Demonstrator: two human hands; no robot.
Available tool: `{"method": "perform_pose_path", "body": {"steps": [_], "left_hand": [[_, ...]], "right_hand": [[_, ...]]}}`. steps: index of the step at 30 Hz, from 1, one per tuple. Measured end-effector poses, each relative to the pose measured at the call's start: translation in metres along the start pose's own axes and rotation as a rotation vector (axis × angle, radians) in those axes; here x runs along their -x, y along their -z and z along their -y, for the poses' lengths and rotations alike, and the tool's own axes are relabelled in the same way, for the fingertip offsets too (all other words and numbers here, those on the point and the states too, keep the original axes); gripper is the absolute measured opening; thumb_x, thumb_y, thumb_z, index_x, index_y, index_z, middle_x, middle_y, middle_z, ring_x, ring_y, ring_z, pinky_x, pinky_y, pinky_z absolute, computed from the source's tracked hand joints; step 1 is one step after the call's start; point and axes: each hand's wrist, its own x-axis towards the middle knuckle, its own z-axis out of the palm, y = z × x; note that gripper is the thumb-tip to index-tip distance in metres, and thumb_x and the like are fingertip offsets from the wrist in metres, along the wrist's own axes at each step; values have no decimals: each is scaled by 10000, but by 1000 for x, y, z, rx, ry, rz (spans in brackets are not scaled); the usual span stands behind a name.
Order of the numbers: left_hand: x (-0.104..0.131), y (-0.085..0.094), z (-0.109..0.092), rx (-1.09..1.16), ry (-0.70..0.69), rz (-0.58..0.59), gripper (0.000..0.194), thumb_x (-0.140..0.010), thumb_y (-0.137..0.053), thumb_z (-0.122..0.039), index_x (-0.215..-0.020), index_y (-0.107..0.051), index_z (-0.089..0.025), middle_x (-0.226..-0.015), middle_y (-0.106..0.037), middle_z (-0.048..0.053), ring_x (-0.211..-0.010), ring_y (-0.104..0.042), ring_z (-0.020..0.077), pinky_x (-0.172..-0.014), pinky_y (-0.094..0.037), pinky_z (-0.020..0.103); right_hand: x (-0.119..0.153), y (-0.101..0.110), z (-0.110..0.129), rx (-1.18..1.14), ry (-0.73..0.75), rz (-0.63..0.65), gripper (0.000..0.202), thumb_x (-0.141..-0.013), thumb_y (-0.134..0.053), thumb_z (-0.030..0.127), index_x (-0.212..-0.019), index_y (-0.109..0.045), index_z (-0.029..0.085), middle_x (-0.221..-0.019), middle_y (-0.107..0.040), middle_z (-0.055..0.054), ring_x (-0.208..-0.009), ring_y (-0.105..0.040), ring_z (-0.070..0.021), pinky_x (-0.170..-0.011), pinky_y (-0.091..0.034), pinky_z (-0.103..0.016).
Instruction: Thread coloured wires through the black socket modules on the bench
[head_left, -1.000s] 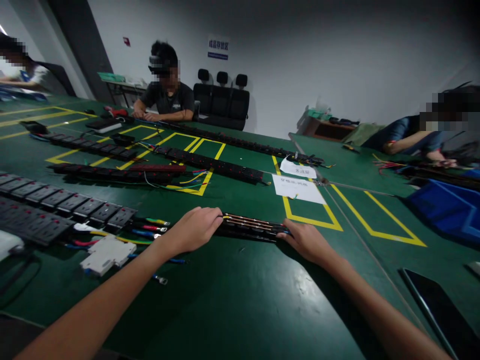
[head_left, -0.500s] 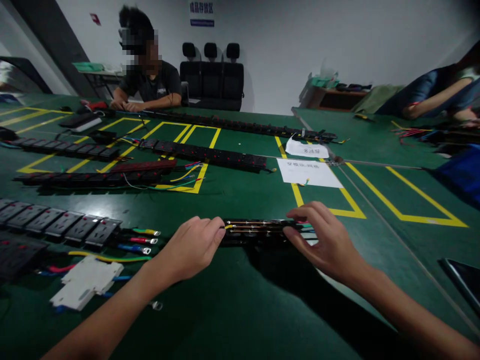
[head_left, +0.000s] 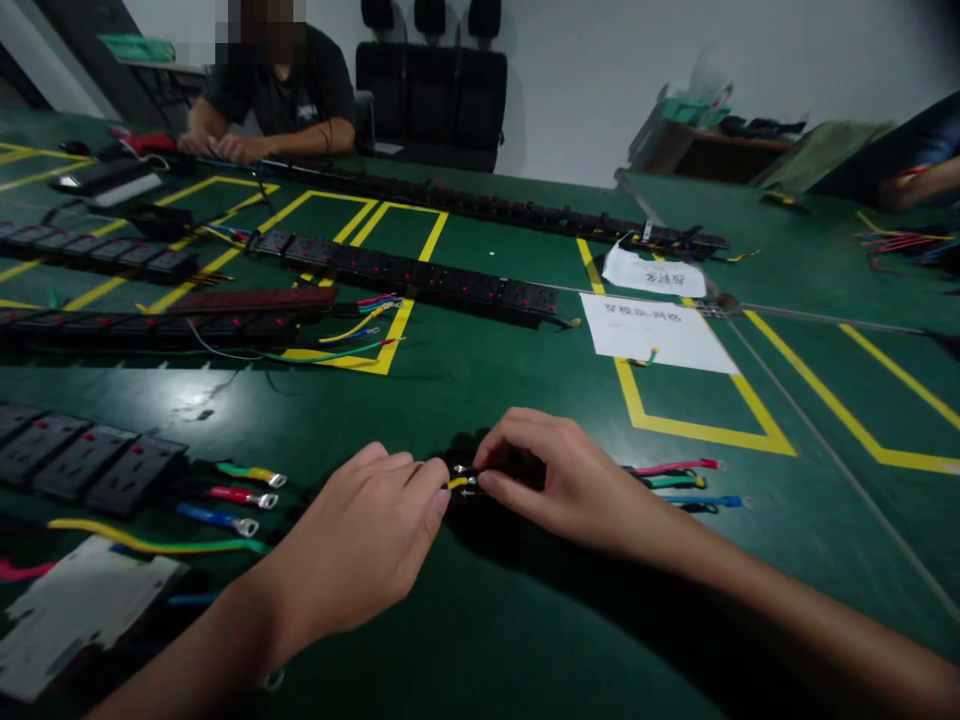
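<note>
My left hand [head_left: 379,520] is closed at the left end of a black power strip, much of it hidden by my hands. A short yellow wire [head_left: 457,483] sticks out beside its thumb, among small shiny metal contacts. My right hand [head_left: 566,480] arches over the strip, with thumb and forefinger pinched at the tip of that wire. Beyond my right wrist emerge a red wire [head_left: 679,467], a yellow-green wire [head_left: 681,482] and a blue wire [head_left: 709,500].
To my left lie a power strip [head_left: 139,470] with lugged wires and a white plastic part [head_left: 82,610]. More power strips [head_left: 405,275] stretch across the green table [head_left: 480,390]. A paper sheet [head_left: 660,335] lies beyond my right hand. Opposite sits a person [head_left: 300,110].
My right hand has moved left along the strip, from its right end to the yellow wire near my left hand. The wires at the right end now show. The view has tilted down.
</note>
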Motion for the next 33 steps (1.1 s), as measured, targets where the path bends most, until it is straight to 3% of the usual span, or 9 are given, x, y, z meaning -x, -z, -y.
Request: {"method": "perform_pose_path", "body": {"steps": [10, 19, 33], "left_hand": [[0, -2, 2, -9, -40, -29, 297, -1047, -298, -206, -846, -517, -213, -724, -573, 21, -619, -480, 200, -643, -304, 375], [-2, -1, 2, 12, -38, -40, 300, -1045, -308, -208, -825, -512, -217, -709, -557, 15, -620, -477, 198, -640, -300, 378], [-1, -2, 3, 33, -6, 13, 325, -1034, -305, -228, -817, -548, -216, -719, -586, 28, -628, -483, 202, -629, -331, 394]], "right_hand": [[0, 1, -3, -48, -25, -10, 95, -945, -631, 260, -944, -704, 200, -881, -683, -32, -814, -615, -153, -707, -456, -278], [3, 1, -3, -24, -16, -23, 79, -934, -645, 253, -945, -706, 203, -880, -677, -29, -805, -616, -151, -704, -458, -276], [2, 0, -3, -40, -47, -24, 105, -944, -635, 285, -916, -700, 208, -876, -681, -35, -800, -616, -156, -703, -459, -282]]}}
